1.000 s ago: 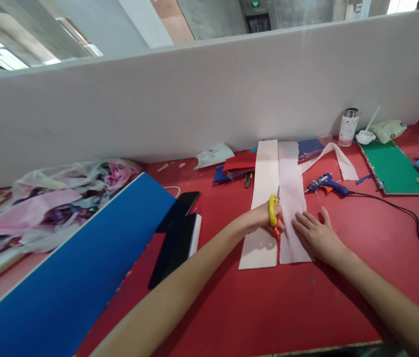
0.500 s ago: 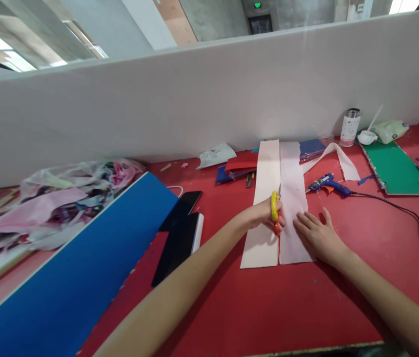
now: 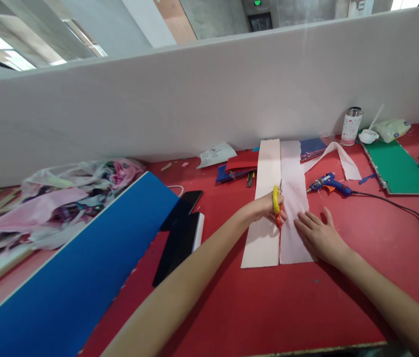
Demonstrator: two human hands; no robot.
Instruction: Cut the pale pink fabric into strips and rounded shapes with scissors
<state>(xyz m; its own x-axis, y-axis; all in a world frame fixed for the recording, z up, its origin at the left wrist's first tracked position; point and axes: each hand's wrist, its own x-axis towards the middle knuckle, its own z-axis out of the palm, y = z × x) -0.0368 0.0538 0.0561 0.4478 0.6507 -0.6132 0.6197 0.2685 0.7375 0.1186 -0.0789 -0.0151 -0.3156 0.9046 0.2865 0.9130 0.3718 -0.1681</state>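
Note:
A long pale pink sheet [image 3: 267,166] lies lengthwise on the red table [image 3: 261,307], split down its middle into two strips as far as the scissors. My left hand [image 3: 267,207] grips yellow and orange scissors [image 3: 277,203] whose blades point away along the cut. My right hand [image 3: 319,235] lies flat with fingers spread on the right strip [image 3: 293,173], just beside the scissors.
A blue glue gun [image 3: 328,183] with a black cord [image 3: 417,223] lies right of the sheet. A green board [image 3: 395,166], a can [image 3: 351,126] and a white cup [image 3: 366,136] stand far right. Black phones [image 3: 180,228], a blue board [image 3: 68,277] and a bag of scraps [image 3: 46,203] lie left. A white partition [image 3: 209,94] backs the table.
My left hand and the scissors have crept forward along the cut, lengthening the split. My right hand stays flat on the right strip.

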